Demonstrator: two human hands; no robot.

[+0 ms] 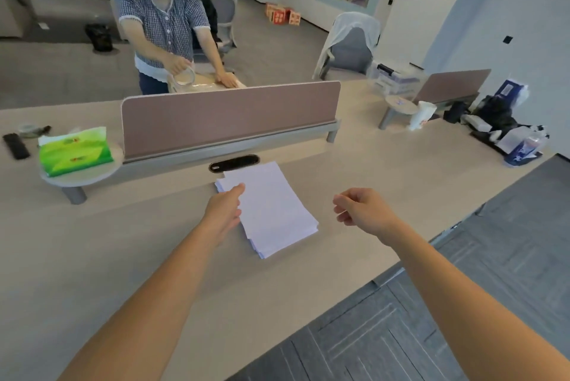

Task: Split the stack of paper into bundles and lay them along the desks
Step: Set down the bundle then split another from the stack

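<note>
A loosely squared stack of white paper [274,208] lies on the beige desk [123,242], just in front of the dark cable slot. My left hand [226,206] rests at the stack's left edge, fingers reaching onto its far left corner. Whether it grips any sheets is hidden by the hand itself. My right hand [359,208] hovers to the right of the stack, a short gap away from it, fingers loosely curled and holding nothing.
A brown divider screen [228,117] runs behind the stack. A green tissue pack [75,151] sits on a small round shelf at left. A paper cup [421,115], bags and boxes crowd the desk's far right. Another person works with tape beyond the divider. The desk edge runs diagonally at lower right.
</note>
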